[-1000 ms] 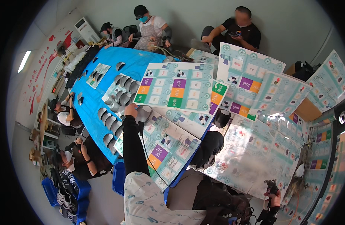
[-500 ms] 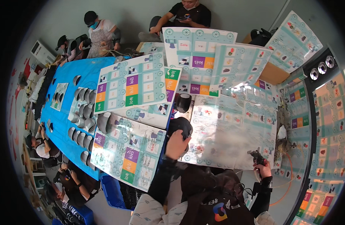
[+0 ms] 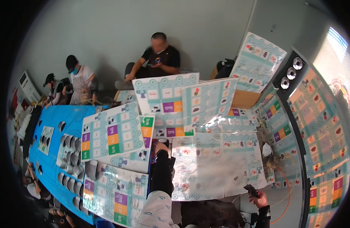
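Observation:
My left hand reaches far forward past the printed boards, beside a dark curved piece. Its fingers are mostly hidden, so whether they grip the piece cannot be told. At the lower right, my right hand is closed around a dark spray gun with a thin hose. The spray gun's nozzle faces a large printed board that lies in front of me, dusted and stained with grey. Pale mist blurs the board's lower right part.
Several grey curved shells sit on a blue-covered table at left. Printed boards stand and lean around my work area. An orange hose hangs at right. Other people work by the table; one sits at the back.
My left hand has moved forward from the near board edge, where it held a dark curved piece. My right hand keeps the spray gun. The view has tilted up.

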Tool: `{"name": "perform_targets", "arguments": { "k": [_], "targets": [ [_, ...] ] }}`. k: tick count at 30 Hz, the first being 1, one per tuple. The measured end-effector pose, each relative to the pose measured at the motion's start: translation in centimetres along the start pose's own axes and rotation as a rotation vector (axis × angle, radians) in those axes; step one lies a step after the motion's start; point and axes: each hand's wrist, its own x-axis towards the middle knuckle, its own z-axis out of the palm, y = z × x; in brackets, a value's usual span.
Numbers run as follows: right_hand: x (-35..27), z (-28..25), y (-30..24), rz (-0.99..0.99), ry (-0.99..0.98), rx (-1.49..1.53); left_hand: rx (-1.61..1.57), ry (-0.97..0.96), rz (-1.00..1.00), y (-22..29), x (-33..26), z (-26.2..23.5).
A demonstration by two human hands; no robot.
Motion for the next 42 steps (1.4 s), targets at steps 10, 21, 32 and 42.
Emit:
{"name": "perform_targets", "arguments": {
  "k": [10, 21, 32, 42],
  "targets": [
    [2.2, -3.4, 3.1, 0.025, -0.009, -0.104, -0.085, 0.238, 0.312, 4.3, -4.9, -2.0],
    [14.1, -4.7, 4.2, 0.091, -0.363, -0.109, -0.496, -0.533, 0.223, 1.9, -35.0, 6.4],
    [16.8, -6.9, 3.9, 0.113, -0.384, -0.084, -0.555, -0.412, 0.067, 5.2, -45.0, 11.9],
    [16.1, -9.1, 5.1, 0.065, -0.359, -0.056, -0.324, -0.370, 0.284, 15.0, -41.4, 15.7]
  ]
}}
